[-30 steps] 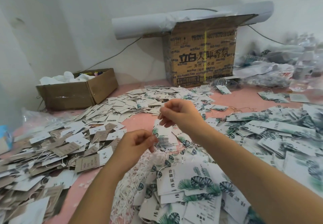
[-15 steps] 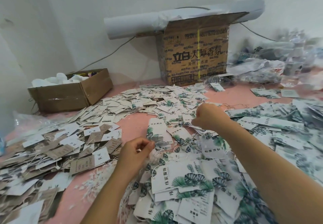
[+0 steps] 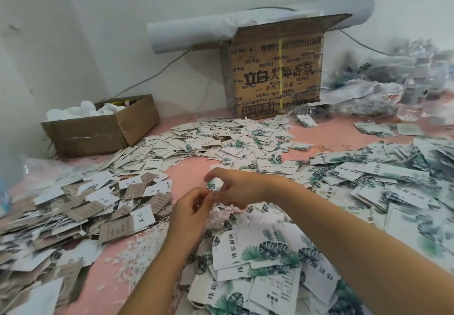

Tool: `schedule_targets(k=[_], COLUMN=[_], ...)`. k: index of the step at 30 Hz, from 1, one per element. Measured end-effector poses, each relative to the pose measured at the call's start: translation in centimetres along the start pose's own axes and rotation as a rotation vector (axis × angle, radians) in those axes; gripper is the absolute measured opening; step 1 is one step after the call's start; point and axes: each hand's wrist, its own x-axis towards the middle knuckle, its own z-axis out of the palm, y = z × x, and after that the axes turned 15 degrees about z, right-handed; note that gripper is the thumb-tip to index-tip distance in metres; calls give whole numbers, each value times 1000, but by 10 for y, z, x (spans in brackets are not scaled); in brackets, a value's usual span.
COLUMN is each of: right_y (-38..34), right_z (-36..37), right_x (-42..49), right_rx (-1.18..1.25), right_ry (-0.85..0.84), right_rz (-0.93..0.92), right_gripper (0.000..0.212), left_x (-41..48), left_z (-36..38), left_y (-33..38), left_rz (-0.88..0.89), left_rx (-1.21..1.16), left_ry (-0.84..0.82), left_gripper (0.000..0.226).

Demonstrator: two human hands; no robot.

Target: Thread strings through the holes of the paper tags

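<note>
The left hand (image 3: pixel 194 212) and the right hand (image 3: pixel 237 187) meet at the fingertips above the middle of the pink worktop (image 3: pixel 186 174). Both have curled fingers, the thumb close to the forefinger, but this place is blurred and I cannot tell what each one pinches. A small leaf-print paper tag (image 3: pixel 211 186) shows in the gap under the right forefinger. Just below the hands lies a bundle of white strings (image 3: pixel 222 216). Near and to the right spreads a heap of leaf-print tags (image 3: pixel 265 253). To the left is a heap of brown and white tags (image 3: pixel 118 206). At the far left stands a low cardboard box (image 3: pixel 98 133), and right of it a tall printed carton (image 3: pixel 275 74).
</note>
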Motion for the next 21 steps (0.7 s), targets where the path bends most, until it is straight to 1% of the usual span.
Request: schedule_targets(k=[2,4,5,6,9,12,13,15,17,19,21], right_y=[-2,-3,-2,0,10,22,26,29,30,30,31], right_z=[-3,-7,-11,-13,-14,-1,2,5,5,4,4], right_x=[2,5,6,9,16,27,29,33,33,33,34], right_rx=[-69,-90,-113,-143,-300,-538,-585,-629,-651,-673,-677], right_ry=[27,106,172,252,459,486,495,515,525,526,526], right_rz=[38,10,-15,-27,0,98,112,115,96,74,50], right_gripper=[33,20,20,24,27,59,63,61,53,43,42], left_x=[0,0,0,0,-1,-2,-2,0,2,3,3], left_z=[-1,-1,-1,-2,-3,-2,-2,0,2,3,5], left_y=[0,-1,-2,-3,-7,-10,-11,-13,-14,-17,-20], left_rz=[-6,-13,-19,-23,-37,3,29,68,76,82,73], left_rx=[0,11,25,45,92,183,238,348,407,418,408], left_ry=[2,7,12,20,39,27,21,20,34,31,19], left_gripper=[15,16,13,12,15,24,25,25,24,22,21])
